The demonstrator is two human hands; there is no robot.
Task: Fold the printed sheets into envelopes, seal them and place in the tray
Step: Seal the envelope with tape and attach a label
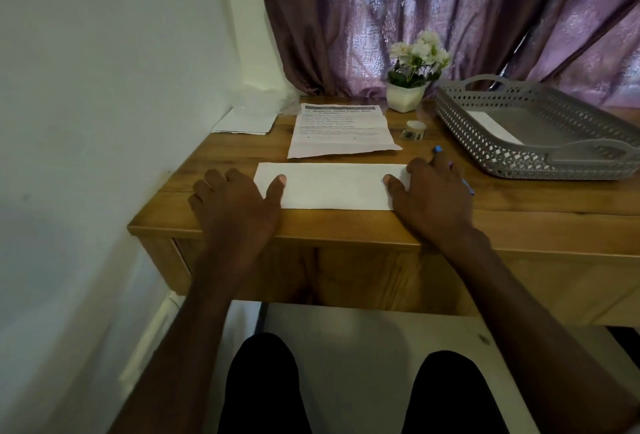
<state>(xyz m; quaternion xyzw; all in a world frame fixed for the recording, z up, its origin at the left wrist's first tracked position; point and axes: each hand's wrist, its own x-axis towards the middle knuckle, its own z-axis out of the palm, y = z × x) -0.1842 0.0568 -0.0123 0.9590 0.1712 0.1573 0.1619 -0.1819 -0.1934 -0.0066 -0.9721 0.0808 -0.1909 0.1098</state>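
A folded white sheet (330,185) lies flat near the front edge of the wooden desk (519,211). My left hand (235,205) rests on its left end, thumb pressing the paper. My right hand (433,194) presses its right end with the thumb, and a blue pen (468,187) lies under or between its fingers. Behind the folded sheet sits a stack of printed sheets (341,132). White envelopes (244,121) lie at the back left against the wall. A grey perforated tray (540,159) stands at the right with one white envelope (493,127) inside.
A white pot of white flowers (412,80) stands at the back by the purple curtain. A small round white item and a small dark object (412,132) lie between the printed sheets and the tray. The wall is close on the left.
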